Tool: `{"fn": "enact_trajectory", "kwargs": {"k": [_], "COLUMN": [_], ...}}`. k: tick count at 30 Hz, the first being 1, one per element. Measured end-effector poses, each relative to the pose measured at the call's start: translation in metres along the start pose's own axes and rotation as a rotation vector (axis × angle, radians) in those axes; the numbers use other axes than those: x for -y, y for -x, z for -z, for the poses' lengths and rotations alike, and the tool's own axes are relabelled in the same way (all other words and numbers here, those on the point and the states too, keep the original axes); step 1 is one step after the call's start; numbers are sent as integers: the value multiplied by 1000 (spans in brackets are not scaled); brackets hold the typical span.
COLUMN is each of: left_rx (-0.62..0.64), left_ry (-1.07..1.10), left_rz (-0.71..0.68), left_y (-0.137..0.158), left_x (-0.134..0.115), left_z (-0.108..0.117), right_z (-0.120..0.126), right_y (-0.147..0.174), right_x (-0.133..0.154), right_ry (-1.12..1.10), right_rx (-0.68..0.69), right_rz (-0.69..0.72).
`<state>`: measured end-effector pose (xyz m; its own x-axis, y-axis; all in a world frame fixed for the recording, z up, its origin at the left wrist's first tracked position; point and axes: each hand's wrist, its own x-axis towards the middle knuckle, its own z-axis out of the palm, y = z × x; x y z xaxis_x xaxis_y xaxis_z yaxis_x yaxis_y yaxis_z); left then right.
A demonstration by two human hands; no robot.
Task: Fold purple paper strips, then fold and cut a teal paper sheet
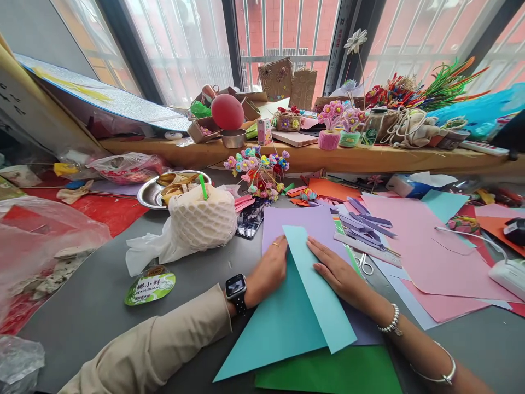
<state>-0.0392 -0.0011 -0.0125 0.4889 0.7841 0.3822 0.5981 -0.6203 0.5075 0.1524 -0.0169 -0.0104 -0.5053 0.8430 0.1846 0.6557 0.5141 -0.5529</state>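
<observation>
A turquoise sheet of paper (275, 325) lies in front of me, with a lighter strip folded over along its right side. My left hand (266, 272), wearing a ring and a watch (235, 287), is curled at the paper's upper left edge beside the strip; its fingertips are partly hidden. My right hand (333, 268) rests along the strip's right edge, its fingers stretched out. Beneath the turquoise sheet are a purple sheet (303, 216) and a green sheet (336, 371).
Left of the papers stand a net-wrapped coconut (203, 216) with a green straw, a phone (251, 219) and a metal plate (150, 196). To the right lie purple paper strips (367, 224), a ruler (369, 249), scissors (364, 265) and pink sheets (414, 241). Crocheted flowers (258, 169) sit behind.
</observation>
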Motion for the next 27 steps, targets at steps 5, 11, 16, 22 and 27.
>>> {"fn": "enact_trajectory", "kwargs": {"k": [5,11,16,22,27], "left_rx": [-179,52,266,349,364], "left_ry": [-43,-183,-224,-242,-259], "left_rz": [41,-272,-272,-232,-226], "left_y": [-1,2,4,5,6], "left_x": [-2,-24,-24,-18,-17], "left_z": [5,19,14,7,5], "right_z": [0,-9,-15,-15,0], "right_y": [1,0,-2,-2,4], "right_x": [2,4,9,8,-2], "right_ry": [39,118,164,169,99], "right_rx": [21,-1,19,73,137], "right_rz": [17,73,80,48,72]}}
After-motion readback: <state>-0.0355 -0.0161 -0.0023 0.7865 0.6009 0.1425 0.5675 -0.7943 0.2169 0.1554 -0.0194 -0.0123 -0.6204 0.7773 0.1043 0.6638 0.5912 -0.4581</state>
